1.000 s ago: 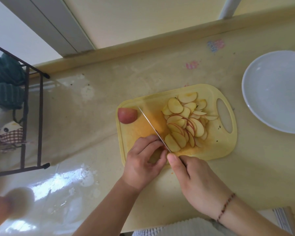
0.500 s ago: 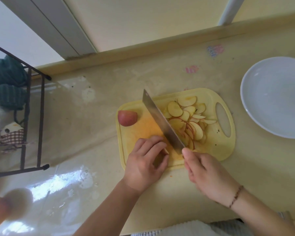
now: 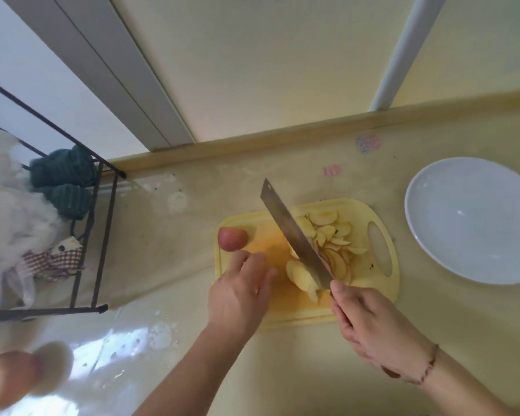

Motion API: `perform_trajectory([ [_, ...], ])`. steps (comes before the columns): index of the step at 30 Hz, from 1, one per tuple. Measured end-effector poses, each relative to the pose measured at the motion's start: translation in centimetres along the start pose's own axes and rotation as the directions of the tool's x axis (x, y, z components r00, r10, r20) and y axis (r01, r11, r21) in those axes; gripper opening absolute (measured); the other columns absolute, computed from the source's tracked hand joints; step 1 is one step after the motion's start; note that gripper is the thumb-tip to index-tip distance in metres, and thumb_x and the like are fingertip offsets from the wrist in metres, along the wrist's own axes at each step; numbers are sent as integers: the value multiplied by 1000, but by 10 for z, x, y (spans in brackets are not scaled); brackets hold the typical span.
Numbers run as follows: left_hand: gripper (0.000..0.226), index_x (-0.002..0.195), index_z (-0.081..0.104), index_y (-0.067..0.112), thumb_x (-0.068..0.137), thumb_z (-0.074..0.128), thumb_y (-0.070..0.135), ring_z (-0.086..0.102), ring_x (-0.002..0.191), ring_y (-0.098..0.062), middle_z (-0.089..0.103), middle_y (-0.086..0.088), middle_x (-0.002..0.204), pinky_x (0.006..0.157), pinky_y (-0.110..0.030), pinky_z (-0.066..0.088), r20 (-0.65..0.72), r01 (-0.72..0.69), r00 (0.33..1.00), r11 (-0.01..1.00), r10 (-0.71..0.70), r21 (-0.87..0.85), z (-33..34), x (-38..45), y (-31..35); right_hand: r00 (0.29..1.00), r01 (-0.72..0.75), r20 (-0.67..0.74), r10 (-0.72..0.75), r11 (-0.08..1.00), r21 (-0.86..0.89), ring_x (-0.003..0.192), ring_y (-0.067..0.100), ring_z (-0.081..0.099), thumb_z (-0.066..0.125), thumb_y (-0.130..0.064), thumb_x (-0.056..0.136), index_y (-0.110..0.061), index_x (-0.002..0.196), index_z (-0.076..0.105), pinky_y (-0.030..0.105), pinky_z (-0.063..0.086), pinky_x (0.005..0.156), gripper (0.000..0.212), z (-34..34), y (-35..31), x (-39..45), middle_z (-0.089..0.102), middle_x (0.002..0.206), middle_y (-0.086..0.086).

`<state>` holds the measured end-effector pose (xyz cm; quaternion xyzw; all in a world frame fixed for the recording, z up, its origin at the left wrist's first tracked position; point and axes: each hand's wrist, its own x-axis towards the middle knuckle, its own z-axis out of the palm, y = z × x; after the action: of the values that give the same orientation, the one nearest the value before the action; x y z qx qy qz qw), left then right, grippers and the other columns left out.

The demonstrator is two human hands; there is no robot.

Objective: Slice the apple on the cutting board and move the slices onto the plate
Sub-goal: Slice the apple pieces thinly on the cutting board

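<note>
A yellow cutting board lies on the counter. Several thin apple slices are spread over its right half, and a fresh stack of slices lies near its front. A red apple piece rests at the board's left edge. My right hand grips a cleaver, its flat blade tilted over the slices. My left hand hovers over the board's left front, fingers loosely apart and holding nothing, just below the red piece. A white plate sits empty to the right.
A black wire rack with green cloths and a soft toy stands at the left. A blurred round object lies at the near left. The counter's back ledge runs behind the board.
The cleaver went from cutting edge-down to tilted flat over the slices. My left hand let go of the sliced apple piece and shifted left, uncovering a new stack of slices.
</note>
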<state>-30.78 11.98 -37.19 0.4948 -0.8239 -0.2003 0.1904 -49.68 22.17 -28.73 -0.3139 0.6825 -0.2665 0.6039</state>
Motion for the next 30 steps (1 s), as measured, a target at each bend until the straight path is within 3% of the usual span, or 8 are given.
perform_trajectory([
  [3, 17, 110, 59, 15, 97, 59, 26, 59, 93, -11, 57, 2, 110, 78, -24, 50, -321, -166, 944, 950, 76, -266, -19, -4, 5, 975, 129, -116, -189, 909, -395, 41, 9, 35, 23, -76, 73, -19, 63, 43, 18, 29, 42, 61, 2, -1, -10, 39, 46, -7],
  [6, 15, 99, 55, 15, 95, 63, 27, 53, 94, -14, 53, 6, 104, 85, -27, 42, -453, -430, 835, 884, 314, -181, -43, 2, 21, 945, 93, -136, -299, 641, -762, 53, 9, 51, 8, -77, 77, -26, 78, 47, 21, 39, 46, 64, -1, 1, -14, 54, 62, -7],
  [10, 29, 80, 62, 23, 84, 66, 52, 56, 76, -17, 61, 11, 80, 72, -31, 40, 47, -508, 861, 861, 507, 30, -45, 27, 44, 929, 112, -29, -369, 355, -928, 78, 20, 68, 7, -75, 81, -23, 102, 52, 32, 43, 57, 71, -11, 5, -8, 69, 88, -2],
  [13, 33, 80, 59, 21, 86, 63, 54, 62, 81, -23, 63, 5, 84, 68, -28, 34, 347, -383, 875, 921, 337, 70, -36, 42, 57, 936, 129, 28, -352, 267, -955, 83, 25, 68, 16, -70, 90, -19, 106, 52, 33, 38, 58, 64, -13, 3, -11, 69, 94, 3],
  [17, 29, 86, 51, 24, 98, 57, 50, 60, 93, -22, 62, 2, 100, 70, -32, 38, 452, -260, 878, 951, 160, 167, -27, 51, 70, 923, 146, 72, -378, 171, -974, 83, 28, 68, 18, -67, 92, -16, 108, 52, 34, 37, 57, 64, -13, 7, -12, 69, 95, 7],
  [21, 30, 94, 58, 19, 101, 52, 48, 61, 97, -23, 57, 2, 98, 65, -31, 34, 437, -214, 892, 958, 112, 192, -14, 59, 73, 914, 136, 62, -401, 160, -978, 85, 29, 69, 5, -70, 84, -17, 106, 53, 33, 38, 59, 75, -15, 16, -18, 70, 94, 7],
  [26, 32, 101, 63, 13, 104, 51, 42, 60, 96, -24, 61, -4, 104, 70, -34, 48, 445, -222, 889, 948, 102, 226, -16, 71, 70, 944, 94, 13, -328, 233, -968, 92, 27, 67, 20, -68, 92, -21, 108, 50, 34, 37, 62, 58, -19, 24, -42, 69, 100, 4],
  [30, 18, 87, 61, 11, 101, 61, 21, 54, 68, -15, 55, 4, 83, 61, -32, 46, -19, -131, 991, 980, 130, -150, -53, 68, 27, 961, 38, -123, -246, 564, -825, 66, 10, 57, 23, -76, 83, -30, 71, 43, 29, 42, 61, 52, -34, 33, -69, 60, 71, -6],
])
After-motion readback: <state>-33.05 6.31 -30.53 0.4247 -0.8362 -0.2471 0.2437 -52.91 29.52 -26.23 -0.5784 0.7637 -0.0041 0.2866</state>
